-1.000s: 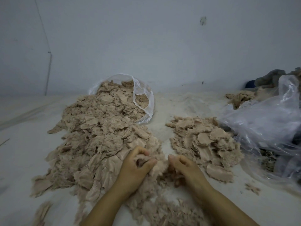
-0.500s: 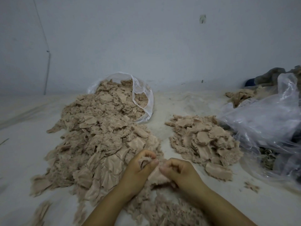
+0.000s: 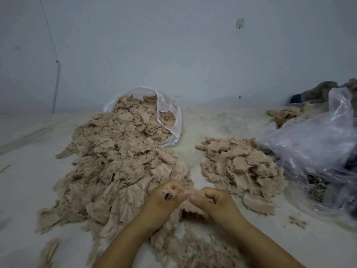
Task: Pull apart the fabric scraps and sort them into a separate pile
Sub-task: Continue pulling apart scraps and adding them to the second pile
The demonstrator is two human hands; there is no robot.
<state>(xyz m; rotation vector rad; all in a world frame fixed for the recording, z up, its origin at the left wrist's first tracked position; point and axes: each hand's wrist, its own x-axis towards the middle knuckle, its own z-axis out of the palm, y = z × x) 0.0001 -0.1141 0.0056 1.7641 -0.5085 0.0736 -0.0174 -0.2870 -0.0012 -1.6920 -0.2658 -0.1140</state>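
A big heap of beige fuzzy fabric scraps [image 3: 119, 167] spills across the white floor from a clear bag at the back. A smaller separate pile of the same scraps [image 3: 241, 171] lies to its right. At the front edge of the big heap, my left hand [image 3: 164, 202] and my right hand [image 3: 214, 202] are both closed on one fuzzy scrap [image 3: 190, 205], thumbs almost touching, with the piece stretched between them. More loose scraps [image 3: 193, 248] lie between my forearms.
The clear plastic bag [image 3: 170, 120] lies on its side against the wall, half full of scraps. A large crumpled clear bag [image 3: 313, 151] sits at the right, with dark cloth [image 3: 324, 91] behind it. One stray scrap [image 3: 297, 222] lies near it.
My hands have come together from a little apart. They lifted a scrap off the heap's front edge and now pinch it thumb to thumb.
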